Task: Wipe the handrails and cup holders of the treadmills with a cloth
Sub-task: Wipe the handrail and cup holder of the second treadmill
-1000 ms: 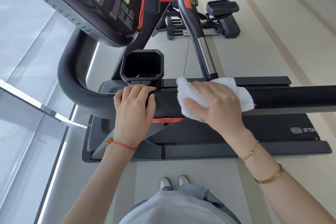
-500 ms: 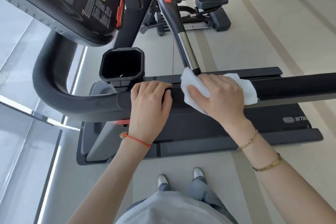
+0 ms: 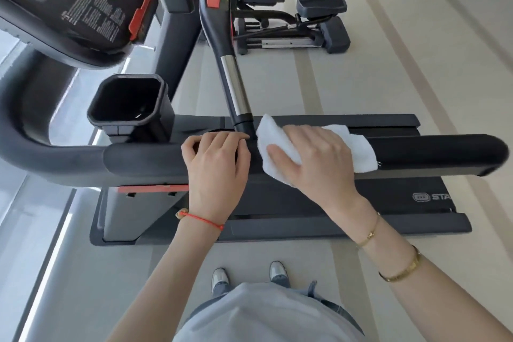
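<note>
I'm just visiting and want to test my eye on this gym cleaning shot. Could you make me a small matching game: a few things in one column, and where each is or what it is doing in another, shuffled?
Things
1. white cloth
2. left hand
3. cup holder
4. red string bracelet

Places or states
A. open-topped, dark inside, at the bend of the handrail
B. under the right hand, draped over the handrail
C. around the left wrist
D. fingers curled over the handrail, no cloth

Pairs: 1-B, 2-D, 3-A, 4-C
</note>
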{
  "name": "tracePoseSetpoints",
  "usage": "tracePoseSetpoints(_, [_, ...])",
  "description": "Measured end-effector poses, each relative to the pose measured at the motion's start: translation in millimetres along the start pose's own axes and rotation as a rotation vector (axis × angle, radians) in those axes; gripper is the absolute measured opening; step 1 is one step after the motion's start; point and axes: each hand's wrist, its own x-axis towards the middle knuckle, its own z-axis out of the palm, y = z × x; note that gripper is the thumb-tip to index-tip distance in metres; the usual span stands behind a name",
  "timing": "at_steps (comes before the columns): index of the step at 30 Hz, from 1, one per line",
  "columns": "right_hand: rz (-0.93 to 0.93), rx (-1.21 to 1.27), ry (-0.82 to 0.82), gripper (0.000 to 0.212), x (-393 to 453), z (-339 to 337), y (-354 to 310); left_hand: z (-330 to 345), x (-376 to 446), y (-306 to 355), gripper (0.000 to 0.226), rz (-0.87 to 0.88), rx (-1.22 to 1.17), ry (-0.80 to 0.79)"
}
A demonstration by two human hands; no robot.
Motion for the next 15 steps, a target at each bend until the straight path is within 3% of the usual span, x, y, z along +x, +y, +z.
tracePoseSetpoints(3, [-0.091, 0.088, -0.039, 0.033, -12.5, -10.9, 24.5, 5.4, 1.3, 7.0, 0.037, -0.030, 0.037, 0.008])
tracePoseSetpoints(9, [0.127, -0.168, -0.272, 0.043, 17.5, -21.4, 44.0, 14.1, 3.8, 19.4, 0.037, -0.061, 0.078, 0.058])
tracePoseSetpoints(12, [0.044, -0.082, -0.452, 0.043, 31.1, -8.3, 29.2, 16.5, 2.7, 19.7, 0.036, -0.059, 0.127, 0.089])
tracePoseSetpoints(15, [0.003, 0.001, -0.492, 0.044, 33.4, -6.6, 33.0, 18.6, 2.8, 19.4, 0.034, -0.057, 0.147, 0.114])
